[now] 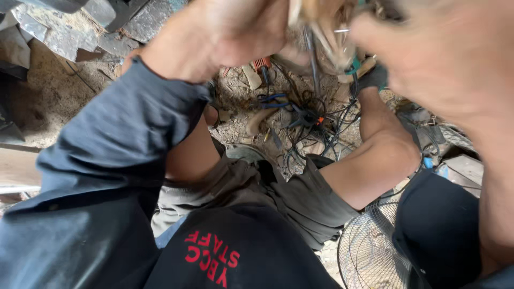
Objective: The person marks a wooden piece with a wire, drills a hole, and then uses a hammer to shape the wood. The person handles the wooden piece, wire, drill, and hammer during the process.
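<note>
- Left hand [225, 32] and right hand [439, 59], raised close to the camera, pinch a blurred bundle of wires [321, 37] between them.
- Probably stripping or untangling; both grips look closed.
- More tangled cables [305, 118] lie on the dirt floor [53, 91] below.

The floor [53, 96] is bare, sandy dirt strewn with rubble and scraps. Grey metal sheets [48, 27] lie piled at the upper left. A wooden plank [16, 166] runs along the left edge. A wire fan guard [369, 251] rests at the lower right. Daylight is soft and even.
</note>
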